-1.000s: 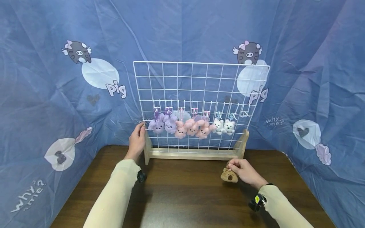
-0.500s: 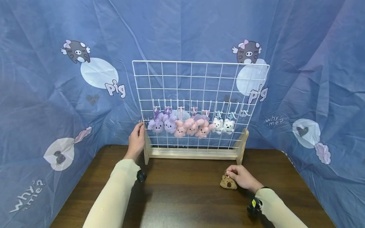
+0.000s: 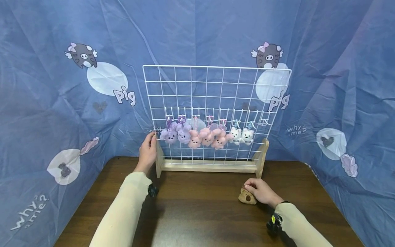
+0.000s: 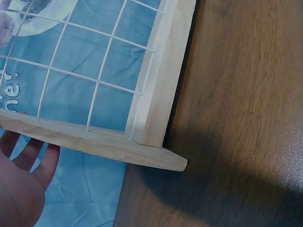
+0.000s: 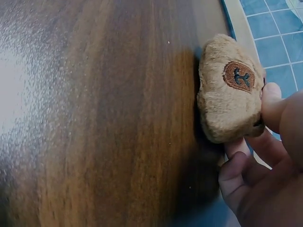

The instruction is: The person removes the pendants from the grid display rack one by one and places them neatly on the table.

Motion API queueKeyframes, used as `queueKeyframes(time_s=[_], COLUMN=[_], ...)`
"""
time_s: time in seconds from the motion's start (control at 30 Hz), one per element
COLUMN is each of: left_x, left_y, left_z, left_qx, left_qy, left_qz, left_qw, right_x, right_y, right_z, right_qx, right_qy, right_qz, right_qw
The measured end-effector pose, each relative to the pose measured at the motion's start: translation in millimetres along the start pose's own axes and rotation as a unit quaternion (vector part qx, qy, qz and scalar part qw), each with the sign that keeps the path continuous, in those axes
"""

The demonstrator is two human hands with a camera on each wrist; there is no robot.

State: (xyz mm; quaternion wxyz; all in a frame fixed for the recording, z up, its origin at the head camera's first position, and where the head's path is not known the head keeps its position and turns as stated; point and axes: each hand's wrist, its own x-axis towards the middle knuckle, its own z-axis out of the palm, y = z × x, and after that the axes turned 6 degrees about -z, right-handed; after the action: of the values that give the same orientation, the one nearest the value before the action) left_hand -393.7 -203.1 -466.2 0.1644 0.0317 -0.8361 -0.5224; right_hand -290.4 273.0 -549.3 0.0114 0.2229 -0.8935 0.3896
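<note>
Left hand point(image 3: 148, 152) holds the left side of the grid rack point(image 3: 210, 167) | right hand point(image 3: 262, 192), well apart, pinches the brown plush point(image 3: 247, 198) near its top | plush before the rack's right end, contact with desk point(image 3: 197, 212) unclear | purple plushes point(image 3: 183, 136), pink plushes point(image 3: 195, 141), white plushes point(image 3: 247, 136) hang in a row

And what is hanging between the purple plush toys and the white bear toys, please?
Three pink plush toys hang between the purple plush toys and the white bear toys; the head view shows this.
</note>
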Motion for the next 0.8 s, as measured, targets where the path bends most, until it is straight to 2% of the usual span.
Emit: queueKeyframes(time_s=[0.23, 0.43, 0.8], left_x=[0.0, 0.0, 0.1], left_y=[-0.2, 1.0, -0.1], left_z=[0.7, 0.5, 0.2], left_qx=[0.001, 0.009, 0.012], left_qy=[0.0, -0.004, -0.003], left_qz=[0.0, -0.002, 0.0], left_qw=[1.0, 0.9999, 0.9999], right_x=[1.0, 2.4, 3.3], right_y=[-3.6, -2.7, -6.6], right_z=[-1.5, -2.6, -7.3], right_qx=[-0.023, -0.023, -0.02], right_qy=[-0.015, -0.022, -0.012], right_qz=[-0.004, 0.021, 0.037], right_qw=[0.9996, 0.9993, 0.999])
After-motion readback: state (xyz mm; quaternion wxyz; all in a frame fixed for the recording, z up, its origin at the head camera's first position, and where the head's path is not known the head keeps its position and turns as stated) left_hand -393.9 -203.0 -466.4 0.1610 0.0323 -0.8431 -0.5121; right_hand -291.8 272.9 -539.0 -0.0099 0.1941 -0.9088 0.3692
